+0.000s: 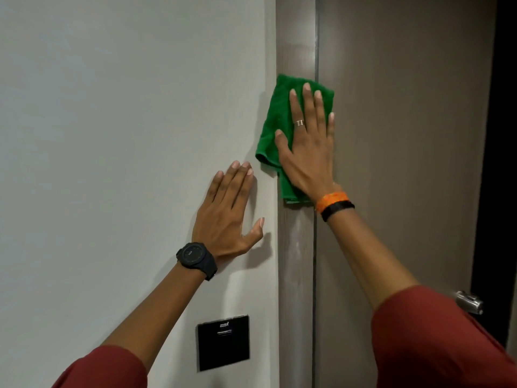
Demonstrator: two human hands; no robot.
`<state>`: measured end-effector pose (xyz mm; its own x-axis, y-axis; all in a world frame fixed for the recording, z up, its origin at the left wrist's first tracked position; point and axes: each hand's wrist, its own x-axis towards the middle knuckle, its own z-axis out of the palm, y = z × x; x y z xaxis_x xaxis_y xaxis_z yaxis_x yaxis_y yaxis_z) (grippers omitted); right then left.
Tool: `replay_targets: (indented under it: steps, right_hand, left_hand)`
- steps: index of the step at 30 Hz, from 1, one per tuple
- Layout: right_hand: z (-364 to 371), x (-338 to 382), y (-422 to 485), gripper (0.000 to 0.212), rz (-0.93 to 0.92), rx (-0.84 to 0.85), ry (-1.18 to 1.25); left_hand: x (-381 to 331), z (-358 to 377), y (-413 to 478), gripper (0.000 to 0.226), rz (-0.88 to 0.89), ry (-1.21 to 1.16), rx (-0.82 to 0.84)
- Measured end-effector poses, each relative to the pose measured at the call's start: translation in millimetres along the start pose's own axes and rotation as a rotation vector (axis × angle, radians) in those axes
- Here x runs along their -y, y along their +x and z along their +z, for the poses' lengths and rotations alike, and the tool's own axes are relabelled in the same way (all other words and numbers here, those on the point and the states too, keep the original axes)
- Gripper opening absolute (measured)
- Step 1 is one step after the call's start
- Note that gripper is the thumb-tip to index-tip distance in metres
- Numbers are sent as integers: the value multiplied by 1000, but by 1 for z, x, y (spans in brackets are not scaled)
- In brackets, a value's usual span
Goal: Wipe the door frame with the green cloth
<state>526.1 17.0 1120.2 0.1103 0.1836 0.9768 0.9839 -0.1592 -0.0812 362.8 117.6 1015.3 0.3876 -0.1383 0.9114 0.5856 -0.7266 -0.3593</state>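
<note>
Head view, item by item. Green cloth (275, 130): folded, laid flat against the door frame (296, 247), with its left edge lapping onto the wall and its right edge crossing the seam onto the door; it is kept there only by hand pressure. Right hand (306, 144): spread open, fingers pointing up, palm pressed onto the cloth, nothing pinched; the flat hold is judged to give broad contact for wiping along the narrow vertical strip. Left hand (228, 214): also spread, empty, laid flat on the white wall (112, 135) just beside the frame, apparently as a brace for balance. Door (405, 135): brown, closed or nearly so against the frame, a dark gap seen at the far right. Metal handle (470, 301): low on the door, near the right sleeve, well clear of the cloth. Black wall panel (223, 343): mounted below the left forearm, beside the frame's lower run; it may be brushed if the brace is lowered. Faint smears are seen on the frame beneath the cloth.
</note>
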Motion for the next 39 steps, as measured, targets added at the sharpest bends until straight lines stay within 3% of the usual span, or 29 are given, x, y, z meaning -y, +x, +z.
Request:
replay_targets:
  steps: [5, 9, 17, 24, 32, 39]
  right_hand:
    - [14, -4, -77, 72, -19, 6, 17]
    - [24, -10, -162, 72, -7, 107, -9]
    - [20, -9, -73, 70, -17, 22, -27]
    - [44, -12, -249, 71, 1, 155, -33]
    - [38, -10, -151, 69, 4, 67, -21]
    - [50, -11, -314, 75, 33, 221, 16]
  left_hand:
    - [-1, -1, -9, 75, -51, 54, 24]
    - [-4, 1, -24, 74, -45, 163, 69]
    - [-5, 7, -32, 73, -35, 152, 65]
    - [-23, 11, -76, 73, -33, 144, 127]
    - [-33, 17, -76, 73, -26, 151, 125]
    - [-45, 18, -121, 68, -47, 169, 138]
